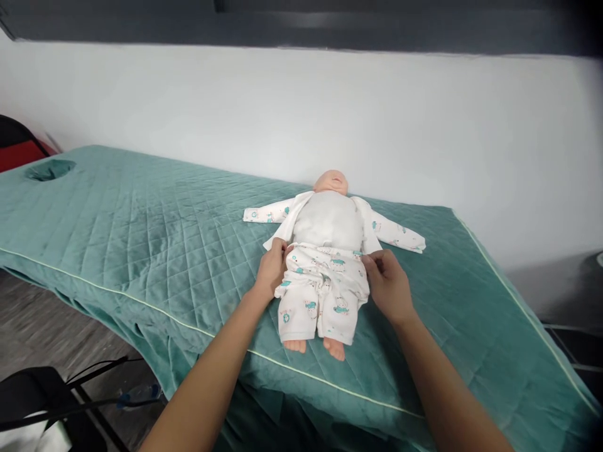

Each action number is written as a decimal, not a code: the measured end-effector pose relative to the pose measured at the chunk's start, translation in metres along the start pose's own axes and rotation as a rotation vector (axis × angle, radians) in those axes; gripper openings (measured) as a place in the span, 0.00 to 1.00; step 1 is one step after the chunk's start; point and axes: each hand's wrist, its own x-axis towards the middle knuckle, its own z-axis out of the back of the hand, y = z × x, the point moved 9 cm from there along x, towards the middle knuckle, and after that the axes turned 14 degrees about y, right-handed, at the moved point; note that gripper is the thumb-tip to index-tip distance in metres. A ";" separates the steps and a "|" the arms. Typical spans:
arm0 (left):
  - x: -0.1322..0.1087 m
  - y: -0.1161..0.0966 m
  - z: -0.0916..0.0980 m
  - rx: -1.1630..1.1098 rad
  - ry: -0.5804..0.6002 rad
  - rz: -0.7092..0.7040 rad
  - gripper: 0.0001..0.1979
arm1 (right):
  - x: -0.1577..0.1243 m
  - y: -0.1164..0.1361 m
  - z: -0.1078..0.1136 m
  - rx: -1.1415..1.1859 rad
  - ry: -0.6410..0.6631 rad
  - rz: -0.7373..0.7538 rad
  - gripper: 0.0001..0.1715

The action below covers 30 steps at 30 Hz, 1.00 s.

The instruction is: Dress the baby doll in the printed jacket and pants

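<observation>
A baby doll (330, 220) lies on its back, its feet toward me. It wears white patterned pants (330, 263) with teal prints, and a matching jacket (393, 232) spread open over a pale torso. At the left side of the waistband, my left hand (273, 267) has its fingers closed on the pants' edge. My right hand (389, 282) pinches the waistband on the opposite side. Both bare feet stick out below the pant legs. Most of the doll's head above the mouth is out of sight, tilted back.
The doll rests on a bed with a green quilted cover (141, 226), which has a face hole (51, 169) at the far left. A white wall (292, 107) stands behind. A black chair (42, 402) and a plastic bottle (139, 394) are at lower left.
</observation>
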 end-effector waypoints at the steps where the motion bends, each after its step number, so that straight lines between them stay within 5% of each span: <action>1: 0.001 0.000 0.000 0.001 -0.002 0.000 0.09 | 0.005 -0.001 0.002 -0.005 -0.024 -0.004 0.16; 6: 0.003 0.005 0.001 -0.031 -0.023 0.023 0.11 | 0.019 -0.014 0.000 0.060 -0.121 0.000 0.17; 17: 0.000 0.007 -0.002 -0.182 -0.019 -0.071 0.03 | 0.015 -0.025 -0.029 0.388 0.086 -0.036 0.19; 20: 0.003 0.007 -0.003 -0.263 0.010 -0.087 0.12 | 0.013 -0.025 -0.033 0.456 0.145 -0.014 0.17; 24: 0.014 -0.006 -0.002 -0.206 0.153 -0.076 0.22 | 0.012 -0.021 -0.038 0.544 0.242 0.035 0.15; 30: 0.023 -0.038 -0.002 -0.099 0.477 -0.075 0.07 | 0.015 -0.026 -0.040 0.563 0.243 -0.003 0.17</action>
